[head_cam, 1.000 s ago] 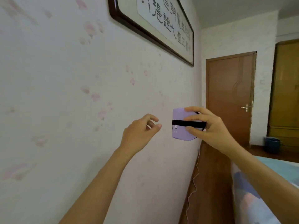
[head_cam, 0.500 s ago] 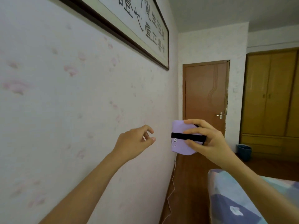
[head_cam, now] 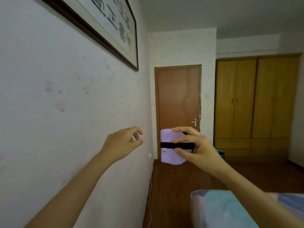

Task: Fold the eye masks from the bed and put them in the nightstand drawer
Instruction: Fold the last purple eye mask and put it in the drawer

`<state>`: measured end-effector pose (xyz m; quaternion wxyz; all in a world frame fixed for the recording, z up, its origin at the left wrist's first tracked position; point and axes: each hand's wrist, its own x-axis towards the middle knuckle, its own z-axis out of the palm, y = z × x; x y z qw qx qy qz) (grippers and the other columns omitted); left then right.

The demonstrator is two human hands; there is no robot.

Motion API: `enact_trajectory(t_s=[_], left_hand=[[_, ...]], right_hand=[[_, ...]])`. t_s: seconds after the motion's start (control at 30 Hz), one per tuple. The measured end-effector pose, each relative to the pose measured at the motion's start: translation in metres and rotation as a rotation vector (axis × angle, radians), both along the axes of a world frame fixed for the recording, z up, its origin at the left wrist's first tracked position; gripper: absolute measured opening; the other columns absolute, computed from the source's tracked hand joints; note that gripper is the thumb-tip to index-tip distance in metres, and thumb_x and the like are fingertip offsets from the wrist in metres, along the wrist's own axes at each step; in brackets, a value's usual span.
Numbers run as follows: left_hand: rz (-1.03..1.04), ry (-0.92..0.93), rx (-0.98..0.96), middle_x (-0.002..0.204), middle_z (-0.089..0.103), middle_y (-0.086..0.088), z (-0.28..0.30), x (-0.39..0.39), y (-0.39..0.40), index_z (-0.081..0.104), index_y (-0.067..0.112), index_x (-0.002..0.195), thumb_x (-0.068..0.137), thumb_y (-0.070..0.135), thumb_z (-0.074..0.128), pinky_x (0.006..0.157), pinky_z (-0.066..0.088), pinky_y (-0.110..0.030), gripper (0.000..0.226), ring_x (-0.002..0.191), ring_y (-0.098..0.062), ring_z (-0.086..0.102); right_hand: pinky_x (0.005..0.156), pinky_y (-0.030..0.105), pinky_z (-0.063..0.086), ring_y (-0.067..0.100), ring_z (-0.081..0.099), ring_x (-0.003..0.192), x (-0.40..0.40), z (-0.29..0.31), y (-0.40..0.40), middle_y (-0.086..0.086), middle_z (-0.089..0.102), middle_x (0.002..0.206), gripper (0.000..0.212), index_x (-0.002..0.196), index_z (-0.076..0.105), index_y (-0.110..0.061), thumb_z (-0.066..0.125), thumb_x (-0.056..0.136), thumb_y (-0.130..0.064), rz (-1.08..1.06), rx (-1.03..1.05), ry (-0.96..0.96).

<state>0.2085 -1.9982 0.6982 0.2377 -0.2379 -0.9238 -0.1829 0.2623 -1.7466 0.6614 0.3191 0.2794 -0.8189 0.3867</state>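
Right now the folded mask (head_cam: pixel 171 148) sits mid-frame, pinched by the right hand (head_cam: pixel 195 148); the left hand (head_cam: pixel 125 142) hangs loosely curled and empty beside it. With no drawer in view, a slackened pinch could unfold it.

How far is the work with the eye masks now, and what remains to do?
One purple eye mask already looks folded, with its black strap across it. The right hand grips it in the air, above the floor beside the bed; the left hand holds nothing. Still left: putting it in the nightstand drawer, which is not in view. Whether more masks remain cannot be seen.
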Motion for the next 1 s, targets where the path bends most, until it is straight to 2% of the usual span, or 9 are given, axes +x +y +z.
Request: enact_trajectory(t_s=[0.1, 0.3, 0.37, 0.5, 0.63, 0.73, 0.87, 1.0], left_hand=[[-0.065, 0.012, 0.015, 0.102, 0.061, 0.021, -0.004, -0.068, 0.041, 0.056, 0.035, 0.112, 0.092, 0.049, 0.050, 0.060, 0.032, -0.010, 0.025, 0.087, -0.003, 0.060], [-0.125, 0.012, 0.006, 0.099, 0.060, 0.022, -0.025, -0.211, 0.114, 0.055, 0.038, 0.114, 0.091, 0.050, 0.051, 0.065, 0.039, -0.012, 0.026, 0.086, 0.001, 0.059], [-0.106, -0.019, -0.009, 0.101, 0.060, 0.022, -0.028, -0.252, 0.130, 0.054, 0.038, 0.116, 0.091, 0.049, 0.051, 0.061, 0.035, -0.009, 0.027, 0.087, 0.001, 0.058], [-0.045, -0.021, -0.067, 0.104, 0.060, 0.022, -0.021, -0.335, 0.143, 0.053, 0.039, 0.116, 0.091, 0.049, 0.052, 0.059, 0.030, -0.008, 0.027, 0.087, 0.001, 0.058], [0.026, -0.009, -0.041, 0.099, 0.060, 0.025, -0.013, -0.420, 0.134, 0.053, 0.043, 0.110, 0.088, 0.053, 0.052, 0.064, 0.035, -0.011, 0.024, 0.086, 0.004, 0.058], [0.040, 0.015, -0.045, 0.098, 0.059, 0.027, -0.009, -0.491, 0.139, 0.051, 0.045, 0.108, 0.088, 0.056, 0.050, 0.065, 0.035, -0.013, 0.024, 0.085, 0.006, 0.057], [-0.004, 0.046, -0.026, 0.099, 0.060, 0.027, -0.010, -0.595, 0.163, 0.051, 0.045, 0.109, 0.089, 0.055, 0.051, 0.064, 0.035, -0.013, 0.022, 0.088, 0.004, 0.057], [-0.099, 0.010, 0.031, 0.100, 0.061, 0.026, -0.009, -0.698, 0.200, 0.054, 0.043, 0.108, 0.089, 0.051, 0.053, 0.062, 0.032, -0.011, 0.020, 0.092, 0.005, 0.056]], right_hand=[[0.090, 0.010, 0.045, -0.003, 0.045, 0.121, -0.055, 0.002, 0.031, -0.011, 0.053, 0.128, 0.020, 0.099, 0.071, -0.018, 0.070, 0.081, -0.009, -0.027, 0.022, 0.011], [0.094, 0.013, 0.045, 0.000, 0.046, 0.122, -0.209, -0.006, 0.089, -0.013, 0.053, 0.127, 0.019, 0.097, 0.072, -0.018, 0.070, 0.081, -0.009, -0.014, -0.018, 0.033], [0.093, 0.016, 0.047, 0.000, 0.047, 0.121, -0.260, -0.010, 0.103, -0.013, 0.052, 0.127, 0.020, 0.096, 0.072, -0.020, 0.071, 0.080, -0.008, 0.024, -0.061, -0.003], [0.092, 0.013, 0.046, -0.005, 0.046, 0.121, -0.360, -0.006, 0.124, -0.016, 0.050, 0.128, 0.022, 0.096, 0.070, -0.025, 0.071, 0.080, -0.009, 0.048, -0.034, -0.003], [0.093, 0.020, 0.049, -0.002, 0.047, 0.120, -0.450, -0.008, 0.135, -0.016, 0.052, 0.127, 0.021, 0.095, 0.071, -0.024, 0.071, 0.080, -0.009, 0.104, -0.073, -0.012], [0.093, 0.021, 0.050, -0.002, 0.047, 0.121, -0.522, -0.010, 0.145, -0.024, 0.050, 0.124, 0.023, 0.094, 0.070, -0.029, 0.071, 0.080, -0.011, 0.141, -0.057, -0.022], [0.095, 0.024, 0.050, 0.000, 0.046, 0.123, -0.621, -0.009, 0.162, -0.026, 0.049, 0.125, 0.025, 0.094, 0.069, -0.033, 0.071, 0.080, -0.013, 0.113, -0.049, 0.021], [0.098, 0.026, 0.048, -0.002, 0.046, 0.123, -0.711, -0.007, 0.194, -0.026, 0.049, 0.125, 0.024, 0.097, 0.071, -0.025, 0.070, 0.081, -0.007, 0.067, -0.046, 0.001]])
